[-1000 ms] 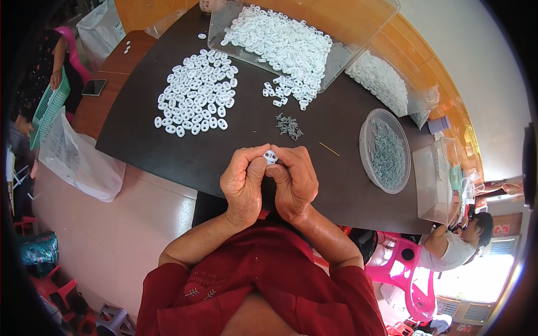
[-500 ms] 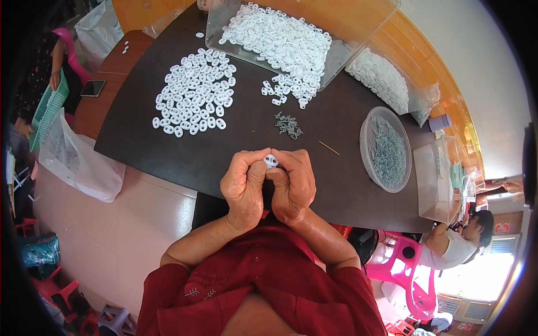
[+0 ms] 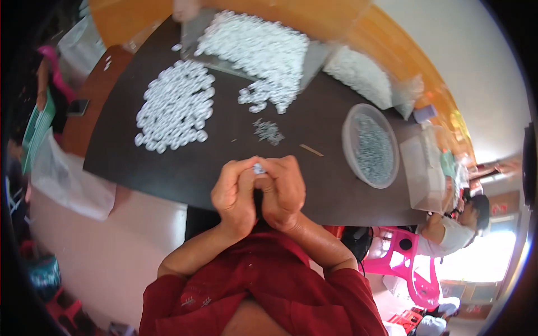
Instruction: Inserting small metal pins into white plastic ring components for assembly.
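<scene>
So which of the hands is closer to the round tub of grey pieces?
The right. The right hand is to the left of the tub, apart from it; the left hand is farther left, beyond the right one.

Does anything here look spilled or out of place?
A few things, mildly. One white piece lies alone, apart from the broad white pile. More white pieces spread from the clear bin onto the dark table, perhaps deliberately. A thin tan stick lies right of the small grey heap. I see no damage, but the picture is blurred.

Dark table (image 3: 185, 173) | white oval pieces (image 3: 176, 106) | grey screws (image 3: 269, 132) | thin stick (image 3: 311, 150) | round tub (image 3: 349, 148) | clear bin (image 3: 417, 176)
</scene>
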The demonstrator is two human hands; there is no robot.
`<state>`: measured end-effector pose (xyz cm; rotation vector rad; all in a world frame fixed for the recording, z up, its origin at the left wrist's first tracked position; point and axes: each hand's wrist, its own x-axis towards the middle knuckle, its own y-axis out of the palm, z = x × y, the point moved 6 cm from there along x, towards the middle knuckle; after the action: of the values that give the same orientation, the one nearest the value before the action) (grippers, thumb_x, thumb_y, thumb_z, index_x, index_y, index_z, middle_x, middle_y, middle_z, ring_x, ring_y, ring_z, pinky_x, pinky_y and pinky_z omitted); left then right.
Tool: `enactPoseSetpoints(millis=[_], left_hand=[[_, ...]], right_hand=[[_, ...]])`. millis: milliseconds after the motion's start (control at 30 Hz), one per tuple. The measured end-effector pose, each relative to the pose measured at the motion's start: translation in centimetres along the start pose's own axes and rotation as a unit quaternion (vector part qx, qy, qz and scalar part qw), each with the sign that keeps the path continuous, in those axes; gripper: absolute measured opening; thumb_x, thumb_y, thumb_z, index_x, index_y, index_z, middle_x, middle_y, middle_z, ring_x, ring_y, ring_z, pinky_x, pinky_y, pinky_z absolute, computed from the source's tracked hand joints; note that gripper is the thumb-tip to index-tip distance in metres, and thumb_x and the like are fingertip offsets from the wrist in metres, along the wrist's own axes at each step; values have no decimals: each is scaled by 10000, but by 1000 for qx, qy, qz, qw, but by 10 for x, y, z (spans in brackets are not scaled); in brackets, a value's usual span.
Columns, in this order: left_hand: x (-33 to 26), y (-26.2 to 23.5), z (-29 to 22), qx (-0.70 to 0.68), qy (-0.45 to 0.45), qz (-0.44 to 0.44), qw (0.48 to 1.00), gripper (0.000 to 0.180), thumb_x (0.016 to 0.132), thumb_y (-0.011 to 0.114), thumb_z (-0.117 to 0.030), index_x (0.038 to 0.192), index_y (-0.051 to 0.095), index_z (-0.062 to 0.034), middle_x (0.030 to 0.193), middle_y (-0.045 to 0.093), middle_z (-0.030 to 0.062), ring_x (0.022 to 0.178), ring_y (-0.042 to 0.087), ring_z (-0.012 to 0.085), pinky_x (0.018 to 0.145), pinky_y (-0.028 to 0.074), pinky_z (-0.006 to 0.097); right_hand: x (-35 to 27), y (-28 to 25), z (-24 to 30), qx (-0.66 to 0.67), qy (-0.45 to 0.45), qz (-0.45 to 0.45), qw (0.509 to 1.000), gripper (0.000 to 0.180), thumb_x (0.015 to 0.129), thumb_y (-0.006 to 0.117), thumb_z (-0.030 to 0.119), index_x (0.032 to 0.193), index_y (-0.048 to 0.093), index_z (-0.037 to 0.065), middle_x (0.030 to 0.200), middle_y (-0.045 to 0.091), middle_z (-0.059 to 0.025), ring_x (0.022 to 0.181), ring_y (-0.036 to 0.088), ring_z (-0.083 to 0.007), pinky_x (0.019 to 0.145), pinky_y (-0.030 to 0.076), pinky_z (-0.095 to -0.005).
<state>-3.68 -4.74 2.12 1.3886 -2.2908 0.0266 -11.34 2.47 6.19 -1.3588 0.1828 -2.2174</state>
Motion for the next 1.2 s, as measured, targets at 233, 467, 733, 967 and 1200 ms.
enactPoseSetpoints(millis=[233, 467, 733, 967, 1200], left_hand=[[6, 2, 22, -57, -175, 109, 977, 291, 911, 502, -24, 1198, 535, 5, 858, 613, 36, 680, 526, 57, 633, 456, 190], [43, -19, 30, 97, -102, 115, 983, 195, 822, 585, 6, 1014, 621, -3, 804, 618, 82, 674, 576, 127, 633, 462, 242], [87, 2, 34, 324, 75, 196, 923, 143, 759, 614, -5, 888, 629, -66, 726, 551, 102, 707, 574, 287, 617, 442, 374], [96, 29, 54, 398, 144, 253, 870, 113, 722, 595, 7, 803, 620, -68, 734, 524, 98, 751, 545, 282, 633, 431, 401], [97, 26, 57, 433, 157, 288, 840, 94, 686, 550, 30, 730, 586, -45, 744, 528, 116, 756, 545, 302, 631, 429, 415]], right_hand=[[19, -35, -63, 31, 232, 52, 971, 62, 812, 629, 17, 873, 643, 10, 797, 598, -24, 727, 543, -83, 645, 452, -227], [164, -152, -195, -275, 132, -71, 949, 180, 776, 634, 143, 872, 659, -7, 754, 655, -94, 698, 597, -163, 661, 469, -305], [225, -194, -283, -524, 65, -2, 849, 256, 731, 544, 134, 921, 685, 37, 915, 653, -211, 839, 634, -351, 751, 481, -407], [186, -150, -222, -448, 40, 1, 893, 215, 787, 610, 161, 947, 673, 32, 884, 666, -170, 826, 645, -284, 730, 485, -364], [110, -71, -132, -188, -43, 136, 972, 130, 732, 659, 12, 859, 668, 39, 822, 634, -98, 777, 596, -232, 711, 474, -319]])
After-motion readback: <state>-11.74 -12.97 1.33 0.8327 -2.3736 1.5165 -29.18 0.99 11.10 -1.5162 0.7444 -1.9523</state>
